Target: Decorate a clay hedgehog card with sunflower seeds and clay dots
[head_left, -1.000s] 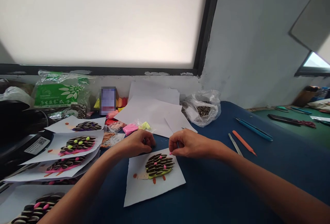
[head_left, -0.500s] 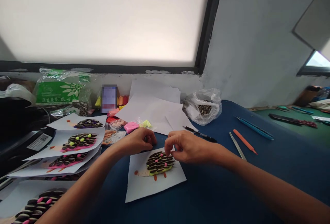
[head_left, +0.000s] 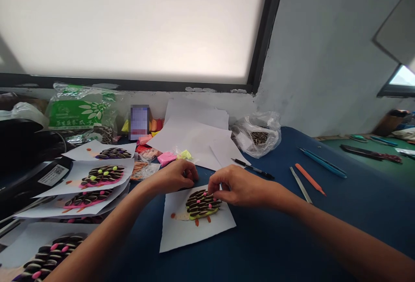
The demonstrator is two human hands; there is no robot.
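A white paper sheet [head_left: 175, 238] lies in front of me with a hedgehog picture [head_left: 202, 206] on it. Its back is dark striped sunflower seeds on yellow-green clay with pink dots, and it has orange-brown feet and nose. My right hand [head_left: 238, 185] is over the hedgehog's upper right side, thumb and fingertips pinched at a small pink clay ball [head_left: 214, 198] by the seeds. At the sheet's top edge rests my left hand [head_left: 178, 174], fingers curled in; what they hold, if anything, is hidden.
Similar hedgehog sheets [head_left: 78, 202] are stacked at left. Behind lie clay packets [head_left: 167, 158], blank paper [head_left: 191, 137], a green seed bag [head_left: 78, 111] and a plastic bag of seeds [head_left: 259, 137]. To the right are black pens [head_left: 256, 169], tweezers [head_left: 301, 184], an orange tool [head_left: 309, 178] and a blue tool [head_left: 324, 163].
The whole view has shifted slightly, with things appearing a little further right. Both hands keep nearly the same place over the sheet, the right still pinched at the hedgehog.
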